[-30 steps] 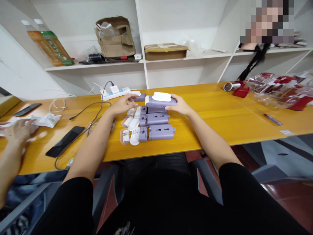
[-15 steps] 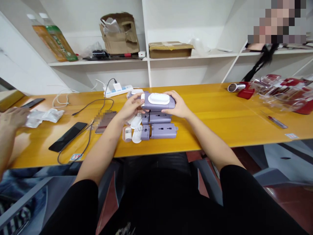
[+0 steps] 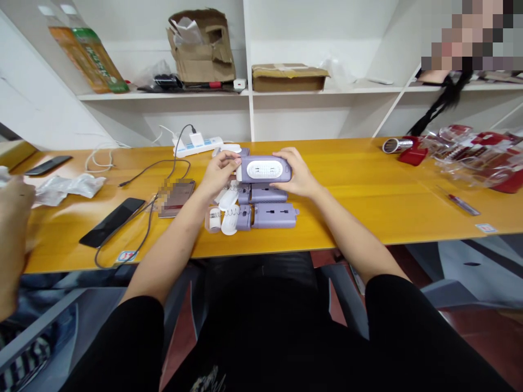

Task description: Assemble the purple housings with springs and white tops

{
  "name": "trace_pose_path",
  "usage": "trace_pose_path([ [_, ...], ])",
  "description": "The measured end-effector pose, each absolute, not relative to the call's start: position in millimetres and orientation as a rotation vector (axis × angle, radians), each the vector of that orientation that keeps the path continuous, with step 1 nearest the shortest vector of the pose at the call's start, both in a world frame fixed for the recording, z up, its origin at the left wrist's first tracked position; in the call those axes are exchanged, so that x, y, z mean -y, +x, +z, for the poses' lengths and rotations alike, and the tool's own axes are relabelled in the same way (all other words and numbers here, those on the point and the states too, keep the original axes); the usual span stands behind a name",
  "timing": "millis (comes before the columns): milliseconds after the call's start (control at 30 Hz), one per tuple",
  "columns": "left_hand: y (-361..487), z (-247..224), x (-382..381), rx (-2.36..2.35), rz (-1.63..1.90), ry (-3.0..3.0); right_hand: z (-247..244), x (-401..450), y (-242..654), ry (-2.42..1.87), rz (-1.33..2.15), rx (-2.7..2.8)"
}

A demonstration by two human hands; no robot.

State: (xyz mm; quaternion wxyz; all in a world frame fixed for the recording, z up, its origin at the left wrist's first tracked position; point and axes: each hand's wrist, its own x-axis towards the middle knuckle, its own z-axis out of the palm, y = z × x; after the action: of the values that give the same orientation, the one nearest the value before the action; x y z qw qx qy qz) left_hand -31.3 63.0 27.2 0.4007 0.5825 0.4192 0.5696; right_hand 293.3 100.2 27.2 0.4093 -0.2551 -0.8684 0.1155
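Note:
My left hand [image 3: 223, 170] and my right hand [image 3: 299, 172] hold a purple cleaning brush [image 3: 246, 173] by its two ends, just above the table. Its white oval bristle pad [image 3: 265, 169] faces me. The fingers of both hands are closed around the ends. Below it lie two similar purple units with their parts pulled apart: a purple body [image 3: 274, 220] with dark slots, a small purple section [image 3: 244, 218], coiled strands, and a white oval piece [image 3: 230, 219]. Another purple-and-white unit [image 3: 229, 149] lies behind my left hand, partly hidden.
On the left lie a black phone [image 3: 112, 222], cables, plastic wrappers [image 3: 69, 186] and a power strip [image 3: 200, 146]; another person's hand [image 3: 16, 201] is at the edge. Red items in clear plastic [image 3: 474, 155] stand on the right, near a thin red-tipped tool [image 3: 457, 202]. Shelves rise behind.
The brush has turned so its bristle pad faces me more squarely. Both my hands keep their grip. The other person's hand has moved toward the left edge, away from the wrappers.

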Motion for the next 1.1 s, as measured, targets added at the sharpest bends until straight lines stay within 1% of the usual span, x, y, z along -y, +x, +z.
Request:
trace_pose_path([
  [400, -36.3, 29.5, -58.1, -1.033, 1.449, 1.608, 30.0, -96.0, 293.9, -0.661, 0.269, 2.189],
  [700, -33.4, 20.3, -60.9, -1.017, 1.344, 1.563, 30.0, -99.0, 295.2, -0.65, 0.267, 2.189],
  [933, -18.7, 24.0, -64.9, -1.095, 1.343, 1.383, 46.9, -98.3, 313.8, -0.634, 0.396, 2.324],
  [1100, -9.7, 24.5, -65.4, -1.112, 1.28, 1.464, 52.5, -97.5, 327.6, -0.71, 0.565, 2.315],
])
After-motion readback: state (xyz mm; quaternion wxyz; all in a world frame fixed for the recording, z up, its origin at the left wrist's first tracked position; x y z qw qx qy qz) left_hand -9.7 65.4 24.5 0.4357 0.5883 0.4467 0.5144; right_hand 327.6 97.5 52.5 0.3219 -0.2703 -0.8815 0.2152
